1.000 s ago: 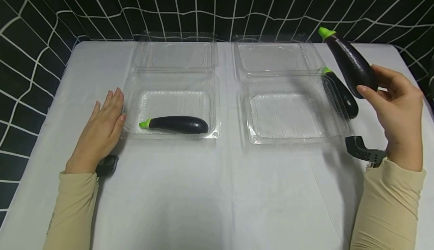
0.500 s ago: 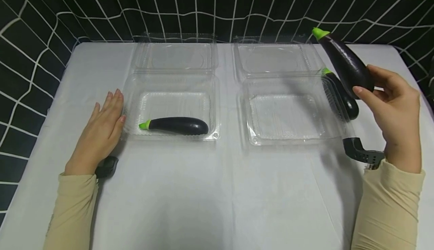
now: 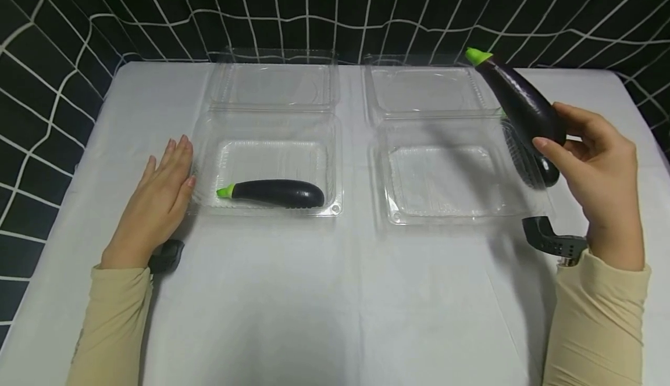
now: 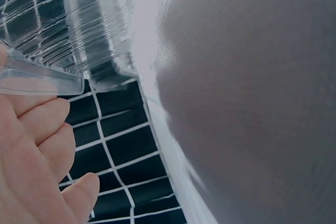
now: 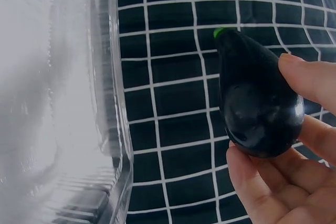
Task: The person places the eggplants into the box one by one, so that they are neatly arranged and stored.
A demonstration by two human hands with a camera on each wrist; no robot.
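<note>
An eggplant (image 3: pixel 515 98) with a green stem end is pinched at its thick end by my right hand (image 3: pixel 597 171), held in the air over the right side of the right clear plastic container (image 3: pixel 445 220). In the right wrist view, thumb and fingers wrap the round end of this eggplant (image 5: pixel 257 103). A second eggplant (image 3: pixel 546 172) lies beside that container, mostly hidden behind the held one. My left hand (image 3: pixel 152 206) rests with straight fingers against the left wall of the left clear container (image 3: pixel 269 213). Inside lies a third eggplant (image 3: pixel 277 193), stem to the left.
Both containers have their hinged lids folded back, the left lid (image 3: pixel 277 84) and the right lid (image 3: pixel 429 86), towards the far edge of the white-covered table (image 3: pixel 335 304). A dark cloth with a white grid (image 3: pixel 345 11) hangs behind and at the sides.
My right hand has moved a little left with its eggplant, which now covers more of the eggplant lying by the right container. The left hand stays at its container.
</note>
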